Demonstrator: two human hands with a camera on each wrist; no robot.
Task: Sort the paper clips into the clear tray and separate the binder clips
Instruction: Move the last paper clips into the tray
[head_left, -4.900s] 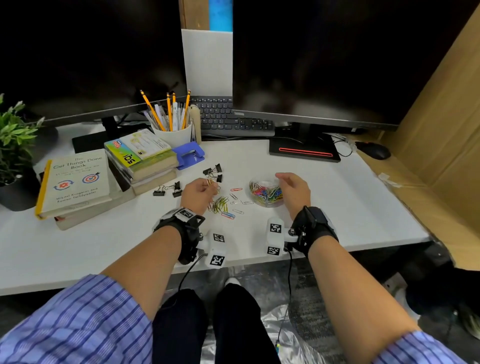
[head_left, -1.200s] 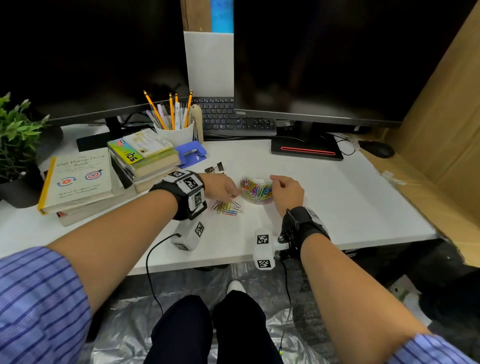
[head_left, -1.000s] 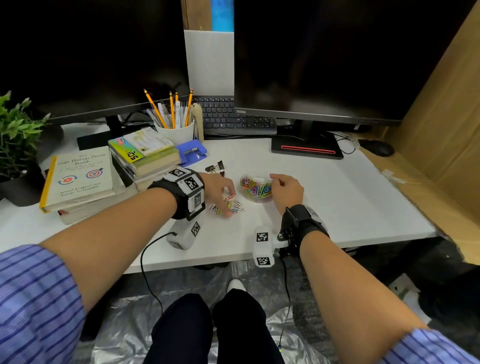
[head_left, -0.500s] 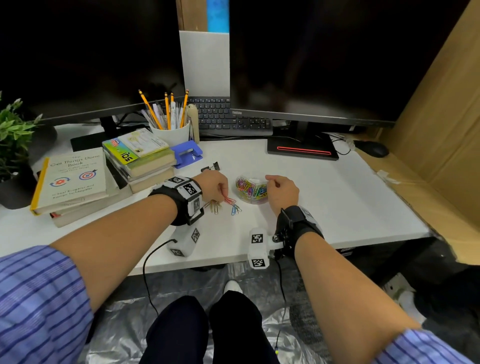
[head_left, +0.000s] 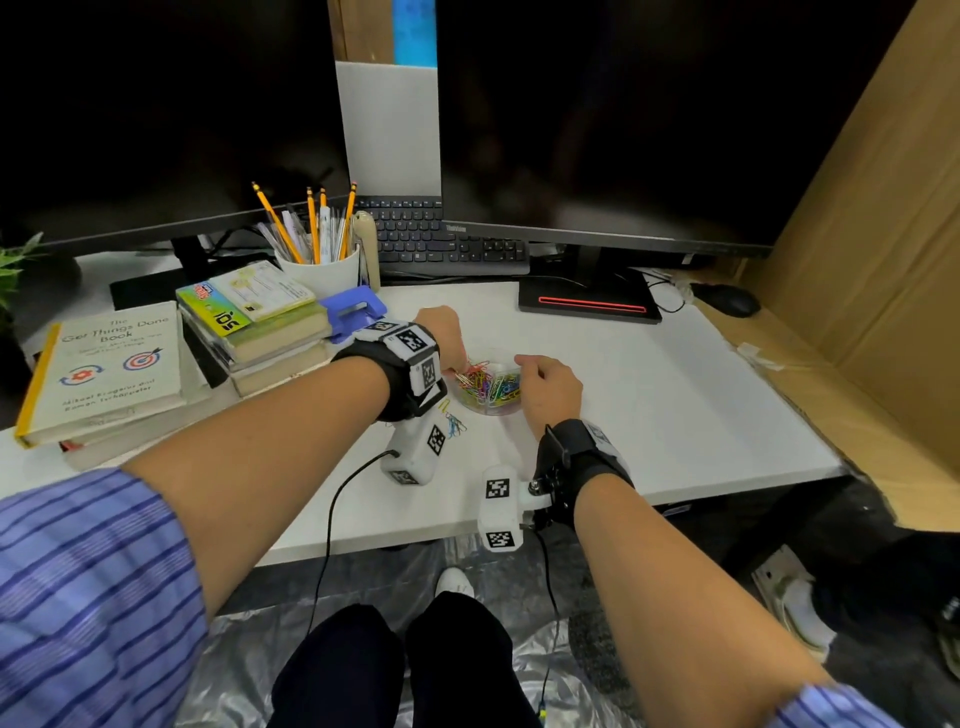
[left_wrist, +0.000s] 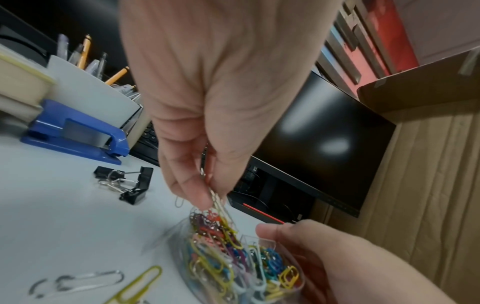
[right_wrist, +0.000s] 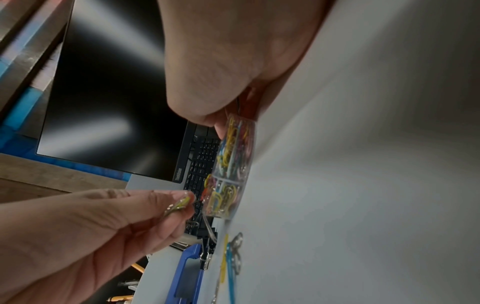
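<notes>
A small clear tray (head_left: 506, 410) full of coloured paper clips stands mid-desk. My left hand (head_left: 457, 370) pinches a few paper clips (left_wrist: 218, 203) between thumb and fingertips, right over the tray's left rim. My right hand (head_left: 522, 371) grips the tray's right side, thumb on the rim (left_wrist: 267, 242). A few loose paper clips (head_left: 453, 422) lie on the desk just left of the tray, under my left wrist. Black binder clips (left_wrist: 127, 183) sit further back near the stapler; in the head view my left wrist hides them.
A blue stapler (head_left: 353, 312), stacked books (head_left: 254, 327) and a pencil cup (head_left: 319, 265) crowd the left. A keyboard (head_left: 447, 249), monitor base (head_left: 587, 306) and mouse (head_left: 724, 300) line the back. A cardboard wall (head_left: 857, 260) bounds the right.
My left hand gathered clips from the loose pile, lifted them and carried them right to the tray's rim. The pile on the desk has shrunk. My right hand stayed on the tray.
</notes>
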